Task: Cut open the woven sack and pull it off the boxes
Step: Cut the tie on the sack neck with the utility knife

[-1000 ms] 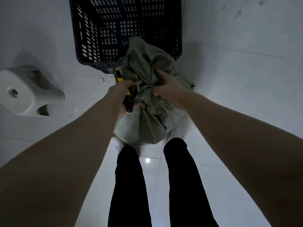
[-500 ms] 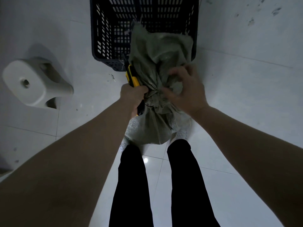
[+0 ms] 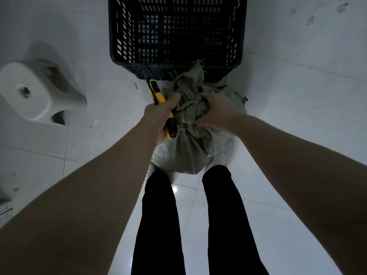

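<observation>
- Nearest the camera, two legs in black trousers [image 3: 158, 225] stand on the pale tiled floor [image 3: 278, 195]. Both bare forearms reach forward and down.
- Just past the knees, the woven sack [image 3: 184, 153], grey-green, sits on the floor between the feet. White shoes [image 3: 220, 158] show at either side of its base.
- Sack top is bunched and tied into a neck. The frayed loose end sticks up beyond the knot.
- Left hand [image 3: 158, 118] has its fingers curled round a utility knife [image 3: 157, 94], yellow and black. The knife's front end points away from the body. The hand lies against the left side of the sack's neck, thumb on the fabric.
- Whether the blade is out cannot be told.
- Right hand [image 3: 216, 112] has its fingers dug into the bunched fabric on the right of the neck, gripping it.
- Behind the sack stands a black slatted crate [image 3: 176, 36] on the floor. The frayed end overlaps its near wall in this view.
- Far left is a white plastic stool [image 3: 35, 92], well apart from the sack.
</observation>
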